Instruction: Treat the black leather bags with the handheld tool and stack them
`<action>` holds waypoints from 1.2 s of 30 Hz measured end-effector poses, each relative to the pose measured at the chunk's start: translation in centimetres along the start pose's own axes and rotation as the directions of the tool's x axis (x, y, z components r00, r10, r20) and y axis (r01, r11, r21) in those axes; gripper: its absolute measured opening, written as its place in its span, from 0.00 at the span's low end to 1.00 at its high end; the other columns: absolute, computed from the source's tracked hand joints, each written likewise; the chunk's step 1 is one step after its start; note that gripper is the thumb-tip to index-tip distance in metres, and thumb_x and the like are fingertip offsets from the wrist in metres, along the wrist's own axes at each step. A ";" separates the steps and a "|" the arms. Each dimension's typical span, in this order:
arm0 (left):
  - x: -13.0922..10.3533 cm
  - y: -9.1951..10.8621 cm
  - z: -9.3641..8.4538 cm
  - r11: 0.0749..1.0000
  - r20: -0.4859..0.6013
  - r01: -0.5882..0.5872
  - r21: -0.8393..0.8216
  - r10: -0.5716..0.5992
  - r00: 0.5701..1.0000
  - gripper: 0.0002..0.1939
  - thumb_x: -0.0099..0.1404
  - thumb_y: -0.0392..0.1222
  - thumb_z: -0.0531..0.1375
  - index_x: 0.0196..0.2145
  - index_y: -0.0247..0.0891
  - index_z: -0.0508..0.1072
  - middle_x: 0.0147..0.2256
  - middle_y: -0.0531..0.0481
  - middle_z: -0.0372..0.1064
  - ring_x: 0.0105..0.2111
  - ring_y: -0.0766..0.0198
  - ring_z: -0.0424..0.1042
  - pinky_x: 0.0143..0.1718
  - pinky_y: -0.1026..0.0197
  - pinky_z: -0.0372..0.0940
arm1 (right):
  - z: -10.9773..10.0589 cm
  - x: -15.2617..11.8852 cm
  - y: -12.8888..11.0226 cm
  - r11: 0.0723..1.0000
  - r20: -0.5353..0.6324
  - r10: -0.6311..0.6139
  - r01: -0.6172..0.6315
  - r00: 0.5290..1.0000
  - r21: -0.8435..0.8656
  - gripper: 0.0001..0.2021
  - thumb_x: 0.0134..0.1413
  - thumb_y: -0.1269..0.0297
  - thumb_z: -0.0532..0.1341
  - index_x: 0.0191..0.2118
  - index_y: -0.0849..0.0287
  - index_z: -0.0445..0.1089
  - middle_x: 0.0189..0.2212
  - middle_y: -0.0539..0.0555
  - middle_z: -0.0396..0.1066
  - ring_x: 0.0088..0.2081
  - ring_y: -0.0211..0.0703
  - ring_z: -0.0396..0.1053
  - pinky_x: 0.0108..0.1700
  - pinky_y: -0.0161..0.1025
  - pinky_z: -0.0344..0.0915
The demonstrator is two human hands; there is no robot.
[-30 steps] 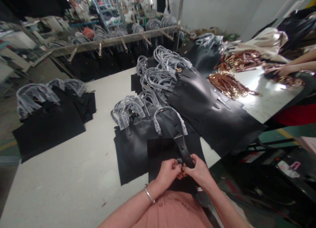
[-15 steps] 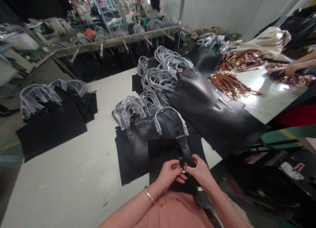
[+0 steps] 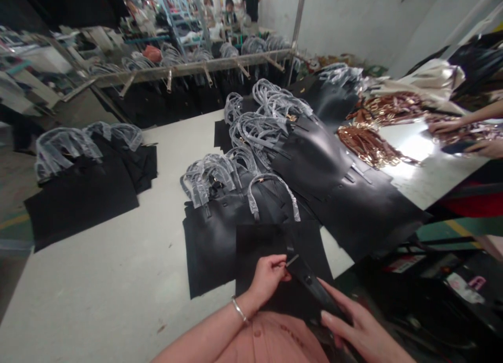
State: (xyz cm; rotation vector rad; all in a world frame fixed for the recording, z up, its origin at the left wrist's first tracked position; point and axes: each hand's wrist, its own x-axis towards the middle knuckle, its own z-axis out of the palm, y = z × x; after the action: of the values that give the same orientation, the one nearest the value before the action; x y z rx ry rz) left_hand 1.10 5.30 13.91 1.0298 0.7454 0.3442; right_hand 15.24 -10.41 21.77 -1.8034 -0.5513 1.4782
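A black panel (image 3: 257, 248) with a plastic-wrapped handle (image 3: 275, 179) lies in front of me at the table edge. Above its lower half slants a wide black strap (image 3: 310, 284). The fingers of my left hand (image 3: 270, 276) are pinched at the strap's upper end; exactly how they grip it is hard to see. Lower down, the strap runs between the thumb and fingers of my right hand (image 3: 356, 323). Beneath the panel's left side is a stack of black bag panels (image 3: 210, 242) with wrapped handles.
More black panels (image 3: 341, 195) are heaped to the right, and another pile (image 3: 82, 200) lies left on the white table (image 3: 129, 284). Brown straps with gold hardware (image 3: 365, 143) lie at the far right, beside a co-worker's hands (image 3: 448, 124). A metal rack (image 3: 184, 72) stands behind.
My right hand has moved down and right along the strap, with its fingers straighter. The strap's upper end has dropped toward my left fingertips, which are now closed together.
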 end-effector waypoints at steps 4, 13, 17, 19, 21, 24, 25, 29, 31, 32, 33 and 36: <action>-0.3 -0.8 0.1 0.998 -0.020 0.062 -0.014 -0.063 0.998 0.14 0.56 0.46 0.64 0.33 0.30 0.76 0.27 0.46 0.72 0.29 0.61 0.74 0.33 0.60 0.69 | 1.0 1.2 -0.9 0.995 -0.022 0.042 -0.040 0.999 0.092 0.37 0.48 0.52 0.64 0.64 0.55 0.57 0.28 0.50 0.73 0.21 0.37 0.65 0.22 0.33 0.62; -0.7 0.6 0.2 0.989 -0.057 0.114 -0.099 -0.120 0.991 0.19 0.54 0.49 0.67 0.36 0.28 0.76 0.33 0.40 0.74 0.34 0.56 0.76 0.36 0.59 0.70 | 0.8 1.5 -0.5 0.998 -0.042 -0.019 0.021 0.999 0.059 0.35 0.48 0.55 0.65 0.62 0.57 0.58 0.35 0.52 0.75 0.21 0.36 0.64 0.23 0.35 0.63; -0.7 0.3 0.5 0.958 -0.130 0.165 -0.234 -0.199 0.971 0.19 0.52 0.47 0.68 0.34 0.29 0.72 0.31 0.42 0.73 0.33 0.54 0.77 0.35 0.58 0.71 | 1.4 4.2 -1.0 0.996 -0.233 -0.087 0.082 0.969 -0.031 0.28 0.46 0.54 0.65 0.53 0.62 0.65 0.27 0.51 0.75 0.21 0.41 0.68 0.23 0.37 0.65; -0.7 0.2 0.6 0.930 -0.112 0.206 -0.305 -0.249 0.962 0.18 0.54 0.48 0.67 0.33 0.30 0.70 0.29 0.42 0.72 0.30 0.55 0.77 0.33 0.59 0.71 | 1.7 6.1 -1.0 0.989 -0.292 -0.144 0.124 0.945 -0.086 0.20 0.43 0.57 0.67 0.43 0.60 0.69 0.27 0.51 0.75 0.25 0.45 0.72 0.27 0.39 0.68; -0.6 0.2 0.5 0.894 -0.072 0.265 -0.360 -0.310 0.948 0.15 0.56 0.46 0.67 0.30 0.30 0.69 0.29 0.42 0.72 0.29 0.56 0.77 0.31 0.60 0.71 | 1.9 7.8 -0.8 0.981 -0.314 -0.188 0.163 0.931 -0.102 0.16 0.39 0.61 0.69 0.37 0.58 0.68 0.28 0.51 0.76 0.31 0.48 0.74 0.35 0.41 0.70; -0.5 0.3 0.3 0.822 -0.012 0.322 -0.469 -0.371 0.929 0.07 0.57 0.35 0.65 0.30 0.29 0.71 0.31 0.41 0.74 0.29 0.59 0.76 0.35 0.58 0.72 | 2.5 9.1 -0.4 0.974 -0.303 -0.225 0.206 0.926 -0.094 0.15 0.37 0.66 0.68 0.35 0.57 0.67 0.29 0.51 0.76 0.35 0.49 0.75 0.40 0.42 0.69; -0.6 0.2 0.2 0.793 0.017 0.332 -0.510 -0.377 0.926 0.04 0.57 0.32 0.63 0.30 0.28 0.72 0.33 0.40 0.74 0.30 0.59 0.76 0.37 0.58 0.72 | 2.7 9.3 -0.3 0.972 -0.296 -0.233 0.216 0.926 -0.090 0.14 0.37 0.68 0.67 0.34 0.57 0.67 0.29 0.50 0.76 0.34 0.49 0.74 0.39 0.41 0.69; -0.7 0.0 0.0 0.700 0.110 0.342 -0.627 -0.355 0.929 0.11 0.53 0.21 0.58 0.34 0.25 0.76 0.39 0.39 0.74 0.37 0.62 0.75 0.44 0.63 0.70 | 3.2 9.2 -0.4 0.970 -0.273 -0.244 0.238 0.930 -0.056 0.11 0.38 0.70 0.66 0.32 0.56 0.66 0.26 0.47 0.72 0.31 0.45 0.72 0.36 0.39 0.67; -0.6 0.0 0.0 0.668 0.121 0.347 -0.659 -0.361 0.925 0.13 0.53 0.21 0.57 0.35 0.24 0.77 0.39 0.40 0.75 0.38 0.63 0.75 0.44 0.65 0.69 | 3.3 9.1 -0.5 0.971 -0.263 -0.236 0.236 0.935 -0.033 0.10 0.38 0.70 0.65 0.31 0.57 0.66 0.26 0.47 0.71 0.29 0.43 0.71 0.33 0.37 0.66; -0.6 0.0 0.0 0.650 0.122 0.357 -0.671 -0.377 0.918 0.12 0.54 0.22 0.57 0.34 0.24 0.77 0.38 0.40 0.75 0.36 0.63 0.75 0.43 0.65 0.70 | 3.3 9.1 -0.5 0.973 -0.255 -0.229 0.232 0.939 -0.019 0.10 0.39 0.70 0.65 0.31 0.57 0.66 0.25 0.46 0.70 0.28 0.42 0.70 0.32 0.37 0.66; -0.6 0.1 0.1 0.639 0.123 0.367 -0.676 -0.394 0.911 0.10 0.56 0.24 0.58 0.34 0.24 0.77 0.36 0.41 0.75 0.35 0.64 0.74 0.42 0.65 0.70 | 3.2 9.1 -0.5 0.974 -0.248 -0.222 0.228 0.943 -0.005 0.10 0.39 0.70 0.65 0.31 0.57 0.65 0.25 0.46 0.70 0.27 0.41 0.69 0.31 0.36 0.65; -0.6 0.2 0.1 0.664 0.134 0.366 -0.652 -0.374 0.918 0.08 0.57 0.26 0.60 0.35 0.25 0.78 0.36 0.42 0.74 0.34 0.66 0.74 0.40 0.68 0.70 | 3.1 9.3 -0.3 0.975 -0.232 -0.203 0.217 0.951 0.036 0.10 0.39 0.71 0.64 0.31 0.58 0.65 0.25 0.46 0.68 0.25 0.39 0.66 0.28 0.35 0.64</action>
State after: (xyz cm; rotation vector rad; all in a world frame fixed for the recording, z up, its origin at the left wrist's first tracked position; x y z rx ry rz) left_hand 0.81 4.98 14.36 0.1713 0.7407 0.2292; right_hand 14.60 -2.71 15.78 -1.7760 -0.5575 1.1166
